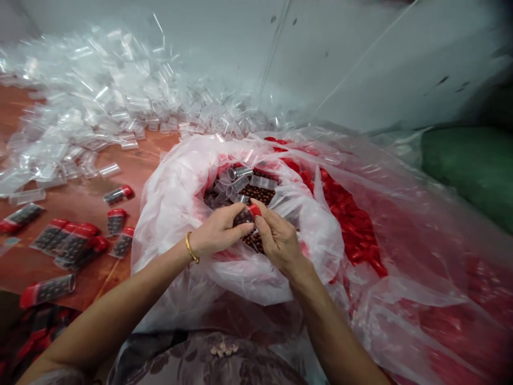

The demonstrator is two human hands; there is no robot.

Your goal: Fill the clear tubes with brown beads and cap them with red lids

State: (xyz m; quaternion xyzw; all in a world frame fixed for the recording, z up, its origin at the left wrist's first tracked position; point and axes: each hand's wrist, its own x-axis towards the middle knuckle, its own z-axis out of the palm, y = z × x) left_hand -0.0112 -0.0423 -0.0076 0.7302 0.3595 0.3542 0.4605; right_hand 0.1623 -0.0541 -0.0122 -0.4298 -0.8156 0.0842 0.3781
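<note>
The left hand (218, 230) has its fingers round a bead-filled tube (242, 216), the right hand (280, 238) pinching its red cap (255, 210), above a white bag (168, 198) where clear tubes (239, 184) partly cover brown beads (258, 193). More empties (108, 91) heap toward the surface's (152, 155) far edge; capped tubes (78, 243) lie nearer its front edge. Rightward, plastic film (401, 305) veils what seem loose caps (348, 224).

A single, wide head-worn camera looks forward and down from above the wearer's floral top (180, 369), fairly near the left hand (216, 232) and right hand (280, 240) mid-frame, facing across the open plastic bag (168, 214) towards the pale wall (224, 48) beyond
</note>
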